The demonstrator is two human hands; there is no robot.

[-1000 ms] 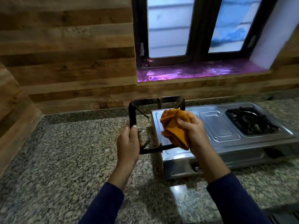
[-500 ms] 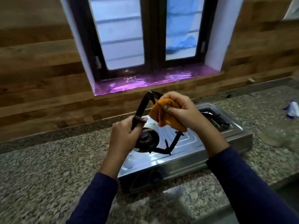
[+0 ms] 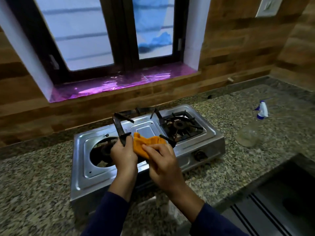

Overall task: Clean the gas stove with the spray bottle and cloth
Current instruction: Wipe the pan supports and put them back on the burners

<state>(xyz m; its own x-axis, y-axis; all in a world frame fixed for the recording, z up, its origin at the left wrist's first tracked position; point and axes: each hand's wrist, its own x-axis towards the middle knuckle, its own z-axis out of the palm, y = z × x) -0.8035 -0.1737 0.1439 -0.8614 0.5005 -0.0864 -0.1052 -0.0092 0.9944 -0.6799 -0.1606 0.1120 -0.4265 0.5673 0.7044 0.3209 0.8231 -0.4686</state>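
A two-burner steel gas stove sits on the granite counter. My left hand grips the near left corner of a black pan-support grate, lifted and tilted over the stove's middle. My right hand presses an orange cloth against the grate's near bar. The left burner lies uncovered. The right burner keeps its own grate. A clear spray bottle with a white and blue head lies on the counter to the right of the stove.
A window with a purple-lined sill is behind the stove, set in a wood-panelled wall. A dark sink with a ribbed drainer lies at the lower right. A wall switch plate is at the top right.
The grate has turned from steeply upright to flatter over the stove. My right hand with the cloth has slid from the grate's top down to its near bar. The view has shifted a little.
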